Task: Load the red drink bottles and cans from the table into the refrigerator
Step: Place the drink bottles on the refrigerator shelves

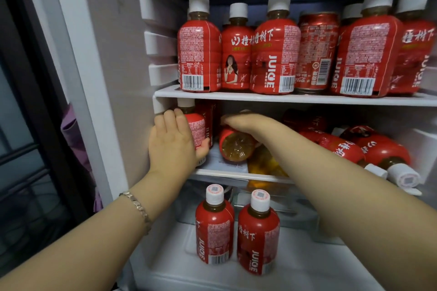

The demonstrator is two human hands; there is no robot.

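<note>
Left hand point(175, 142) gripped an upright bottle point(198, 125) at the left end of the middle shelf point(220, 173) of the refrigerator point(113, 54), fingers on its far side and thumb curled round its near side. A bracelet point(136, 205) sat on that wrist. The right hand point(246, 121) lay over a lying bottle point(236, 146) just right of the upright one on the same shelf, its base facing out; the fingers were blurred, so a grip could not be told. Further right on that shelf, more bottles point(343, 149) lay on their sides. Above the middle shelf stood a row of bottles point(274, 54) and one can point(316, 52). Below it, two bottles point(214, 227) stood upright side by side.
</note>
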